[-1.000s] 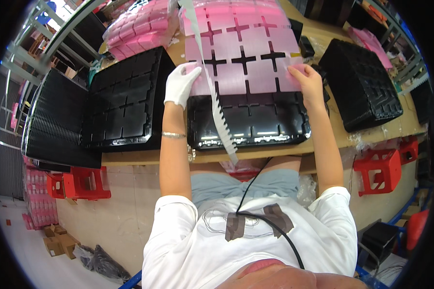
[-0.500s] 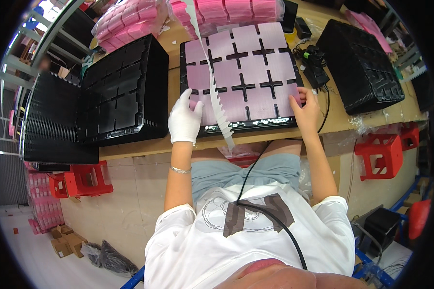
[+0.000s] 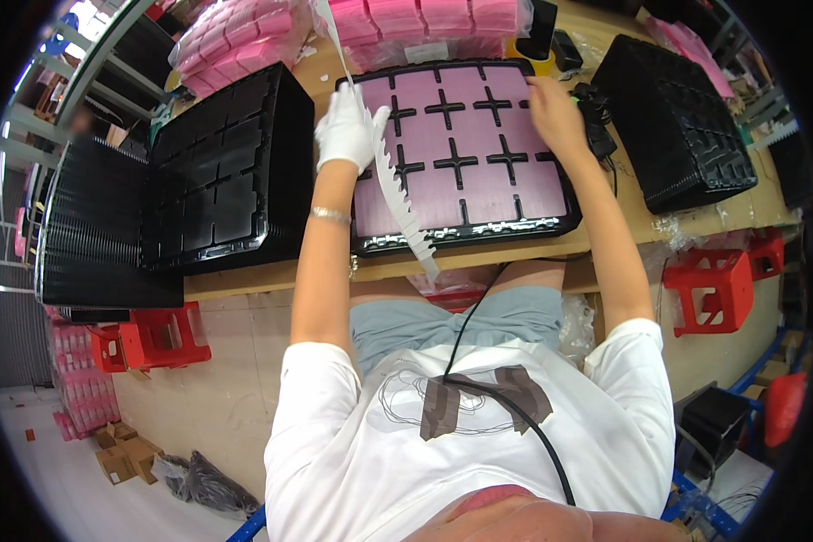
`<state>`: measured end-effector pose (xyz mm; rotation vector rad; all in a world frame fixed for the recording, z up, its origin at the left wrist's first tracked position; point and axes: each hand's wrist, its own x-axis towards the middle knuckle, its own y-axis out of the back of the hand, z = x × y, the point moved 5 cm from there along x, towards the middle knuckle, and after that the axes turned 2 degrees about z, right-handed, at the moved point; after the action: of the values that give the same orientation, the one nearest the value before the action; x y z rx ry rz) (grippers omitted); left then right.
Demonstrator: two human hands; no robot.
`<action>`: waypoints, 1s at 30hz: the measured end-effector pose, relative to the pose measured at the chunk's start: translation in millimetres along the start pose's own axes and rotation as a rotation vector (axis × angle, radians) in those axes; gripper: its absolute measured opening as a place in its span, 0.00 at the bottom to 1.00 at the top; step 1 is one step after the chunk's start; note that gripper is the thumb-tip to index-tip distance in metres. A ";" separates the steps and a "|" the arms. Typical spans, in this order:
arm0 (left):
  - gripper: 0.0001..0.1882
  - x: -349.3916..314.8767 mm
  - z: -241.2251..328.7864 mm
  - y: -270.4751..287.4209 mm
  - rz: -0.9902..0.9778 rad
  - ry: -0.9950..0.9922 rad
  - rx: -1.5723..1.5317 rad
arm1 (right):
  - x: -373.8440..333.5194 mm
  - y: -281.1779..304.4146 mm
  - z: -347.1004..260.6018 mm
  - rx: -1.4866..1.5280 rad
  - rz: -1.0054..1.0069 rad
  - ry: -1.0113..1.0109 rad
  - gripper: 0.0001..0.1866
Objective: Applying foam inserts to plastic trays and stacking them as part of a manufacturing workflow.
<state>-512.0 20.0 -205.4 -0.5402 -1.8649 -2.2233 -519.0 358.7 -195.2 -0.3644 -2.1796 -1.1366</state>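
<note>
A pink sheet (image 3: 474, 194) lies flat in a black compartment tray (image 3: 479, 237), with the tray's cross-shaped ridges standing up through the cutouts. My left hand (image 3: 345, 131), in a white glove, rests at the tray's far left side, fingers stretched and thumb apart. My right hand (image 3: 558, 113), bare, touches the far right corner with its fingers extended, partly hidden by the back of the hand. A white strip with a jagged edge (image 3: 397, 194) runs from the top of the view past the left glove and over the tray's near edge.
Black tray stacks stand left (image 3: 212, 172) and right (image 3: 673, 126) on the table. Wrapped pink bundles (image 3: 425, 23) lie at the back. A black adapter with cables (image 3: 596, 122) sits beside my right hand. Red stools (image 3: 709, 289) stand below the table.
Both hands have moved from the sheet's near sides up to the tray's far corners. The sheet now sits down inside the tray, its far edge lower, and the black rim shows around it.
</note>
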 end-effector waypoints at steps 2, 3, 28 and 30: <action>0.35 20.4 11.4 -38.1 -0.030 -0.159 0.031 | 4.2 -52.5 25.8 -0.077 -0.269 0.088 0.23; 0.34 21.7 13.9 -41.0 -0.052 -0.210 0.052 | -1.0 -66.2 19.4 -0.165 -0.426 0.100 0.26; 0.19 -164.5 54.0 81.4 -0.139 -0.410 -0.178 | -149.3 94.8 -51.5 -0.091 -0.435 0.347 0.18; 0.16 -166.7 52.3 91.6 -0.126 -0.414 -0.119 | -143.2 104.2 -54.0 -0.136 -0.427 0.338 0.16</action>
<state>-317.4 39.2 -180.2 -0.9962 -2.0068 -2.4645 -335.5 383.2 -201.0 0.2396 -1.9298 -1.4593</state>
